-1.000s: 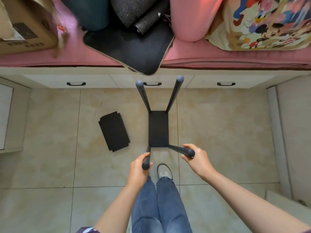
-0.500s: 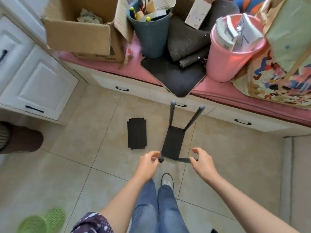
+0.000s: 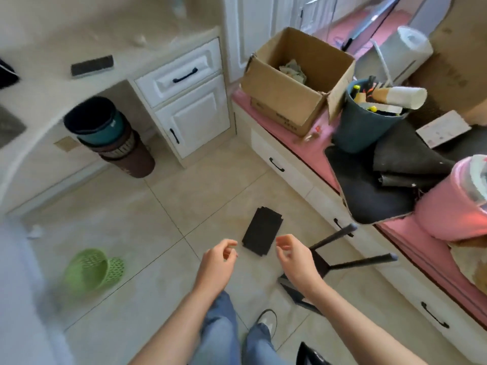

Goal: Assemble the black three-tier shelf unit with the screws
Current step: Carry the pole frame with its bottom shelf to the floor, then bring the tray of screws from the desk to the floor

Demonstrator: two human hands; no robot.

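Note:
The part-built black shelf unit, a black panel with round posts, stands on the tiled floor right of centre, two posts pointing up and to the right. A loose black shelf panel lies flat on the floor just left of it. My left hand hovers empty with loosely curled fingers, short of the loose panel. My right hand hovers empty in front of the unit, fingers relaxed, touching nothing. No screws are visible.
A pink-cushioned bench with drawers runs along the right, carrying a cardboard box, a teal bucket, a black mat and a pink bucket. Stacked bins stand under a counter at the left. A green basket lies on the floor.
Both hands have let go of the unit's front posts and now hover empty. The view has swung left, so the unit sits to the right and the cabinets and bins show.

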